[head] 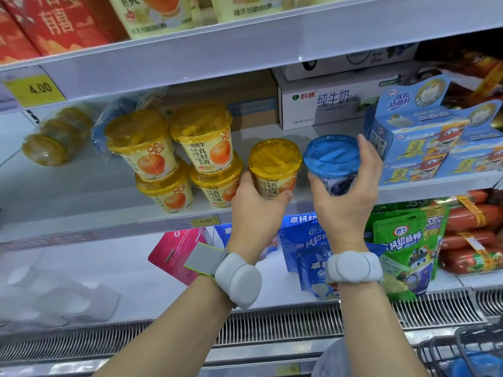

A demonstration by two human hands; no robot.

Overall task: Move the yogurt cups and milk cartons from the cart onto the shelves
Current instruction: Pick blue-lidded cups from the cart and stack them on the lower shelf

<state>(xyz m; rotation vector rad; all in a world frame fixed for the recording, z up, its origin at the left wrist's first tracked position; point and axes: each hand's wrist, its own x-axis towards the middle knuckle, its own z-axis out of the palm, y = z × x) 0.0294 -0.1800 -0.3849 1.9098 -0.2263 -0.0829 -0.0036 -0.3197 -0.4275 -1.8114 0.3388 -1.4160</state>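
My left hand (257, 206) grips an orange-lidded yogurt cup (275, 168) from below, fingers and thumb curled round its base, at the front edge of the middle shelf (109, 227) — just right of four stacked orange cups (177, 156). My right hand (347, 194) wraps a blue-lidded yogurt cup (330, 160), thumb on its left and fingers on its right, beside the blue cheese-cup boxes (424, 142). The cart's (468, 346) wire corner shows lower right.

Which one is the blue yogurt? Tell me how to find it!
Look at the middle shelf, right of the stacked orange cups. The right hand grips the blue yogurt cup there. It is the only cup with a blue lid; its neighbours' lids are yellow.
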